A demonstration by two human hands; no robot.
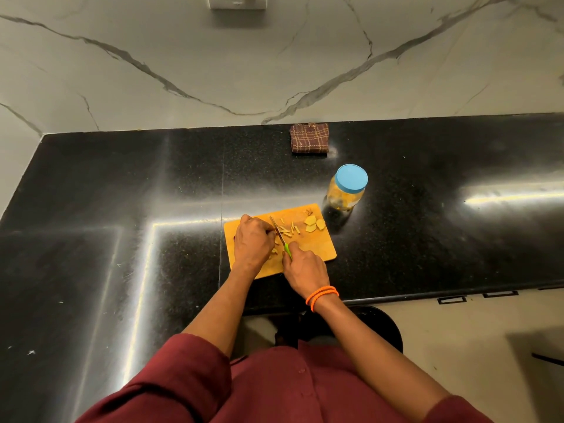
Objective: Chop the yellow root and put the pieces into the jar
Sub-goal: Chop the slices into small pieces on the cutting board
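Observation:
A wooden cutting board (317,248) lies on the black counter. My right hand (305,270) grips a green-handled knife (282,238), its blade down among yellow root strips (288,229). My left hand (253,239), fingers curled, holds a root piece against the blade; that piece is mostly hidden. Flat yellow root slices (314,224) lie at the board's far right. A clear jar (346,193) with a blue lid on it stands just beyond the board's right corner, with yellow pieces inside.
A folded brown checked cloth (309,138) lies by the marble back wall. The black counter (122,209) stretches left and right, with its front edge (427,293) just below the board. A dark round stool (381,328) stands under the edge.

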